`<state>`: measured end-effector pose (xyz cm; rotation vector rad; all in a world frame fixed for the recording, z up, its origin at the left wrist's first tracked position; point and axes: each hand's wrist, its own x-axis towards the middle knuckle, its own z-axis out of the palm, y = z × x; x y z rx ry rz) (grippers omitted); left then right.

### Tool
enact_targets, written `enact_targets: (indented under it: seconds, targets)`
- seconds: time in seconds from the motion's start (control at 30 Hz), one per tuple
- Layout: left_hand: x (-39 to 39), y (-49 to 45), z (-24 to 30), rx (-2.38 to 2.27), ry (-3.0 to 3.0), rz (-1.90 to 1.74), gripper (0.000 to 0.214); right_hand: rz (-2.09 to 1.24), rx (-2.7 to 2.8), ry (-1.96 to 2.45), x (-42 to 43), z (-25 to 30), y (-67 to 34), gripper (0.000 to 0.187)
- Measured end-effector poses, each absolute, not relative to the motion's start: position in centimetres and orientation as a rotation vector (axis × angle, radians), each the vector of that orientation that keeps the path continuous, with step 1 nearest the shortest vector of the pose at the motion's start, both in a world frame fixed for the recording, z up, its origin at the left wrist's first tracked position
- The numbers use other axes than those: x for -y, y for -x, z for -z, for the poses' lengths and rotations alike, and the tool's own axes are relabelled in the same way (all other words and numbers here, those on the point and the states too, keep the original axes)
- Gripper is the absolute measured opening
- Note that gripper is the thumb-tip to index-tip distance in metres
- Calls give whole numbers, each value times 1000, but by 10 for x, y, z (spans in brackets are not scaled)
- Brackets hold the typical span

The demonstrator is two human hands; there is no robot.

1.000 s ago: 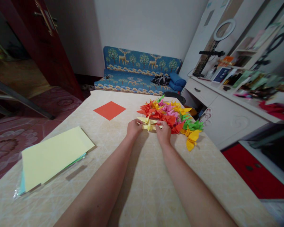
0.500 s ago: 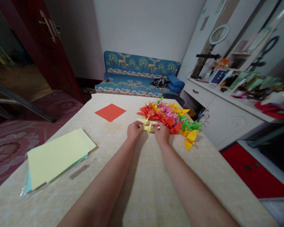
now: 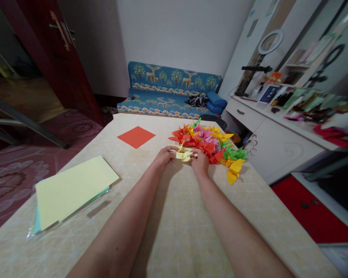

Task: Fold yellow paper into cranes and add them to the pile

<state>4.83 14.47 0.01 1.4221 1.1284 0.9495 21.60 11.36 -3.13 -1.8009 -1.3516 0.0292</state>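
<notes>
Pinches a yellow crane (image 3: 183, 156) at its right end with nearly closed right fingers (image 3: 196, 152); has left fingers (image 3: 170, 148) slightly parted at its other end, grip unclear. Has it on or just above the desk (image 3: 179, 216), beside the red cranes (image 3: 207, 148).

We count two pale cranes (image 3: 183, 156) beside the overlapped, uncountable crane heap (image 3: 205, 147); left of it, one red-orange sheet (image 3: 136, 137), one paper stack (image 3: 77, 193).
</notes>
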Motion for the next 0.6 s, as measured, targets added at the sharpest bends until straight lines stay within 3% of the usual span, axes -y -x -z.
enact_targets:
  seconds: [0.3, 0.6]
  targets:
    - [-147, -55, 23, -1516, -1488, -1247, 18, 43, 1196, 1800, -113, 27, -214, 25]
    - [-142, -45, 20, -1569, -1422, -1393, 25, 98, 1119, 1594, -87, 27, -213, 33]
